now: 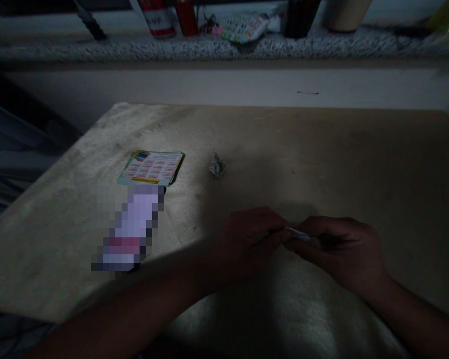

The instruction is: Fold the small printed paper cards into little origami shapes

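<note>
My left hand (256, 237) and my right hand (338, 244) meet above the table, right of its middle. Between their fingertips is a small folded piece of paper (298, 233), pale and seen nearly edge-on. Both hands are closed in a pinch, the left on its left end and the right on its right end. Dim light hides most of the paper's print and folds. Beyond my left hand, a small crumpled or folded printed paper (217, 165) sits on the table, touched by neither hand.
A stack of printed calendar cards (151, 167) lies on the table (322, 144) at left. Just below it is a phone-like, pixelated object (134, 224). Behind the table, a speckled stone sill (115, 49) holds a red can (157, 17), a patterned packet (245, 27) and several containers.
</note>
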{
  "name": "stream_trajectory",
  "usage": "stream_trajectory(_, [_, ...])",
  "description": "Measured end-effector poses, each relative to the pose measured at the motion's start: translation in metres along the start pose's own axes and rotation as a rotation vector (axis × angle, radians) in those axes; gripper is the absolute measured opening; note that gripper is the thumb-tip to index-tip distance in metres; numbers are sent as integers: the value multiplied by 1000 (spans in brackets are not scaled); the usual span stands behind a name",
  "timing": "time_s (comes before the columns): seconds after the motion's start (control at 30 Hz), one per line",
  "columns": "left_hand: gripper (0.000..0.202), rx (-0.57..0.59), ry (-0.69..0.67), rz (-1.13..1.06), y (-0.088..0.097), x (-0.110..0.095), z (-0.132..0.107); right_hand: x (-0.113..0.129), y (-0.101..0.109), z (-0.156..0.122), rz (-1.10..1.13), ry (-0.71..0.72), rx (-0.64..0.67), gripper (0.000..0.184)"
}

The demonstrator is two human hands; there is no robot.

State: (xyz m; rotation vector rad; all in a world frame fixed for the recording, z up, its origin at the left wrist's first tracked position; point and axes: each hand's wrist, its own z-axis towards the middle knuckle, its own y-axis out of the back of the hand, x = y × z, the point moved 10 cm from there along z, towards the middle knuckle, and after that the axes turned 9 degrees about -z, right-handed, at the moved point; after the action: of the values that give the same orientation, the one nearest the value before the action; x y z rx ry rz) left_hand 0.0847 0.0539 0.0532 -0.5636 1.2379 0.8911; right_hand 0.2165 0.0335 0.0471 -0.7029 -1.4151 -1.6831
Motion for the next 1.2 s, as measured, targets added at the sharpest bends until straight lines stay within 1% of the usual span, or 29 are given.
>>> stream_trajectory(0.1, [18, 5, 3, -11, -1, -2, 0, -3, -1, 1, 65, -31, 5, 10])
stream_trajectory(0.27, [12, -54, 78, -42, 5, 6, 1, -9, -9, 1, 153, -107, 82, 13])
stream_trajectory(0.37, [13, -53, 86, -53, 6, 9, 1, -12, -12, -1, 179, -126, 99, 16])
stream_trajectory(0.53, [13, -32, 62, -88, 5, 8, 2, -14, -12, -2, 215, -116, 96, 12])
stream_trajectory(0.67, [18, -38, 85, -113, 5, 7, 3, -11, -14, -1, 231, -85, 138, 10])
stream_trajectory(0.8, [12, -43, 100, -132, 7, 8, 3, -7, -16, 0, 290, -68, 184, 6])
stream_trajectory(1.03, [8, -6, 132, -222, 3, 12, 1, -9, -24, -4, 446, -121, 269, 17])
stream_trajectory(1.2, [14, 39, 174, -263, -2, 16, -1, -11, -29, -6, 476, -133, 335, 23])
